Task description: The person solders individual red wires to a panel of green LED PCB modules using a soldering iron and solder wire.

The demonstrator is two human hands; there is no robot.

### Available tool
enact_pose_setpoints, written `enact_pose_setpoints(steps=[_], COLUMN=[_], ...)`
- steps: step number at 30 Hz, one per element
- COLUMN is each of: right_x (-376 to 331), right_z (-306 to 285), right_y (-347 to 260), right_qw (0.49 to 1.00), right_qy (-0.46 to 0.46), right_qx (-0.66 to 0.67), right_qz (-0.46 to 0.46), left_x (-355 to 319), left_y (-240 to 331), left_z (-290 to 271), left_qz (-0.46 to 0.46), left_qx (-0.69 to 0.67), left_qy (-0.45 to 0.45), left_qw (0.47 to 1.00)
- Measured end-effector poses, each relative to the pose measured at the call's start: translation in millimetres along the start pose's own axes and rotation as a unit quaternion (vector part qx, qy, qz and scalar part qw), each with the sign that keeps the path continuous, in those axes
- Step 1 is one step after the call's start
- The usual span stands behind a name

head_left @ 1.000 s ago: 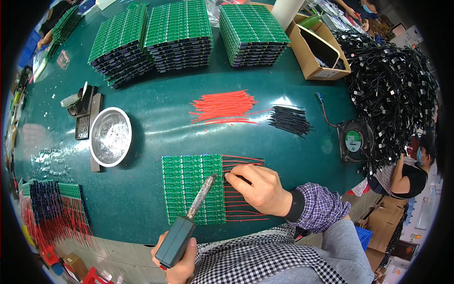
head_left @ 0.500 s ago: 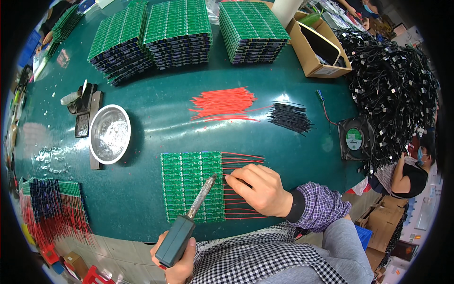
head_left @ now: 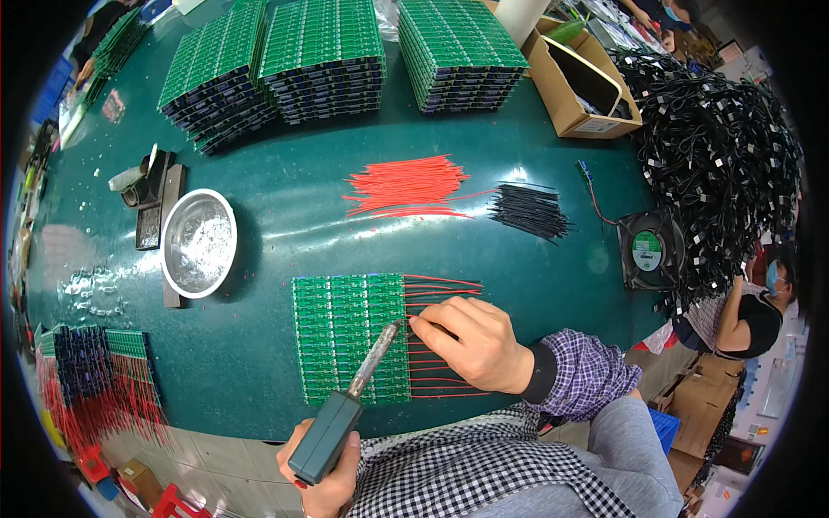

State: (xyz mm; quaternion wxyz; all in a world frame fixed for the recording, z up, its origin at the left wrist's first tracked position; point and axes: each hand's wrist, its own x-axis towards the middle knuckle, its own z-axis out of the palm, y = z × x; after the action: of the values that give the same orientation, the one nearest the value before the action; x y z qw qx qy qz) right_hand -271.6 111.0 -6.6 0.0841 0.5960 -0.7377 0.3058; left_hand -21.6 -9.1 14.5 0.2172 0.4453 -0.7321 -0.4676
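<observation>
A green circuit board panel (head_left: 345, 337) lies flat on the table before me, with a row of red wires (head_left: 442, 382) sticking out from its right edge. My left hand (head_left: 332, 492) is wrapped round the dark green handle of a soldering iron (head_left: 325, 439). The iron's tip points up and rightward, at the panel's right edge. Close by that tip, my right hand (head_left: 479, 341) pinches a red wire between thumb and forefinger, its end by the edge of the panel. Most of that wire is hidden under the hand.
Beyond the panel lie loose red wires (head_left: 406, 183) and black wires (head_left: 528, 211). A white bowl (head_left: 167, 250) stands left, a fan (head_left: 626, 259) right, beside heaped black cables (head_left: 717, 147). Board stacks (head_left: 324, 39) and a cardboard box (head_left: 596, 128) line the back. Wired boards (head_left: 129, 345) lie left.
The soldering iron and my left hand have shifted slightly to the right, bringing the tip nearer the panel's right edge. My right hand stays almost in place, still pinching.
</observation>
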Motion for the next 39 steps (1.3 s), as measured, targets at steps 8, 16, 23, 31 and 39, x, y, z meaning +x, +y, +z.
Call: enact_pose_setpoints(steps=[8,16,23,31,39], right_x=[0.4,0.5,1.4,-0.6,-4.5], right_z=[0.8,0.2,0.0,0.6,1.0], right_y=[0.0,-0.9,-1.5,-1.4,-4.9], right_qw=[1.000,1.000,1.000,1.000,0.999], right_qy=[-0.003,0.001,-0.002,-0.004,0.034], right_qx=[0.002,0.001,-0.005,-0.012,-0.006], right_qz=[0.000,0.002,0.003,0.003,-0.016], left_x=[3.1,-6.5,-6.8,-5.5,-9.3], left_y=[-1.3,-10.3,-11.1,-11.2,-9.8], left_z=[-6.4,-9.7,-5.6,-5.5,-6.9], left_qz=[0.005,-0.080,-0.068,0.004,-0.021], left_qx=[0.026,-0.043,-0.052,-0.017,-0.021], left_qy=[-0.065,-0.027,0.005,0.009,0.019], left_qw=[0.998,0.996,0.996,1.000,0.999])
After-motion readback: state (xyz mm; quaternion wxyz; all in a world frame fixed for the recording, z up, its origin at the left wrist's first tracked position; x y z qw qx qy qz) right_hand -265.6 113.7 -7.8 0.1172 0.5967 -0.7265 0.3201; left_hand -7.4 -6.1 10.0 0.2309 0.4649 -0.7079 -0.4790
